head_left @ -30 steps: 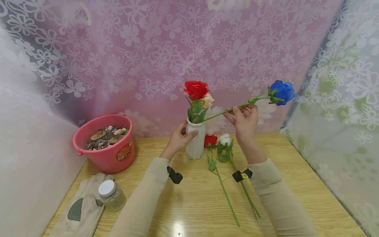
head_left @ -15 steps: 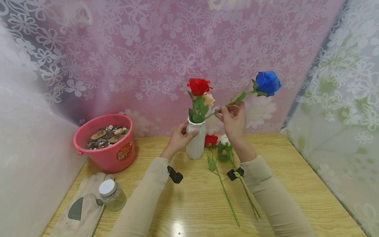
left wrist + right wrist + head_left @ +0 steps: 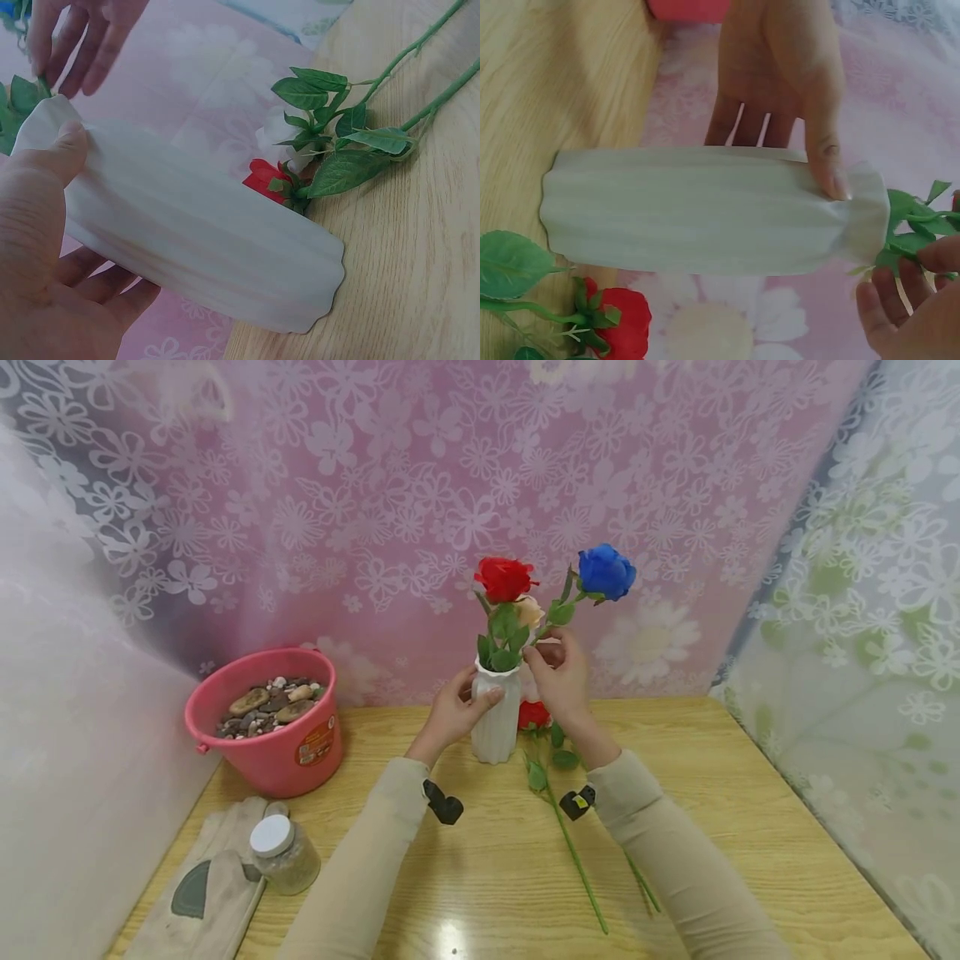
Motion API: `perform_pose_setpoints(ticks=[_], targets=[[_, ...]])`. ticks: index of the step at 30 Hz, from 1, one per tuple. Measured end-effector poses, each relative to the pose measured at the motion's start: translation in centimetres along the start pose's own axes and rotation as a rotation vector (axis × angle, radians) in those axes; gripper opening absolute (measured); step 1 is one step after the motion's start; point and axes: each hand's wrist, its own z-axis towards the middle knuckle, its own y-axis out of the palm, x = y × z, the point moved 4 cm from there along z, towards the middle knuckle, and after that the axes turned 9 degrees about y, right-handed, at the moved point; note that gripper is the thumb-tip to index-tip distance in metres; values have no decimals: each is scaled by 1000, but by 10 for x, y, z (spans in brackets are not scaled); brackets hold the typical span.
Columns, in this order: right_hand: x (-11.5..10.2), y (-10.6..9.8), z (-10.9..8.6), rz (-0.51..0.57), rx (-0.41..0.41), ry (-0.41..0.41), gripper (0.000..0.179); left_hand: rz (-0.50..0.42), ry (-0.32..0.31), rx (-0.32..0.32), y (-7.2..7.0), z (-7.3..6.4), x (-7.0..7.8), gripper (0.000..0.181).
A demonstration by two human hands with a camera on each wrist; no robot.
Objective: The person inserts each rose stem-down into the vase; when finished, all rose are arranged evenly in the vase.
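My left hand grips the upper part of a white fluted vase, its thumb across the front near the neck. The vase stands upright and holds a red rose and a peach rose. At the vase's mouth, my right hand pinches the green stem of a blue rose, whose bloom leans up to the right. The stem's lower end is hidden by the fingers and the rim. In the right wrist view the right fingers lie close beside the rim.
Right of the vase, a second red rose and a white rose lie on the wooden table. A pink bucket of stones, a lidded jar and work gloves stand or lie at the left.
My right hand has moved left and slightly down to the vase's mouth, bringing the blue rose from a low slant to a steeper one. The left hand has kept its grip on the vase.
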Motion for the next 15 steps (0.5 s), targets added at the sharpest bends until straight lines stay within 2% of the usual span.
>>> perform_pose_setpoints(ticks=[7, 12, 15], targets=[[3, 8, -3, -68, -33, 40, 27, -7, -17, -4, 0, -1, 2, 69], [2, 9, -3, -79, 0, 63, 27, -3, -8, 1, 0, -1, 2, 67], [0, 7, -1, -50, 30, 54, 27, -2, 1, 5, 0, 0, 3, 67]])
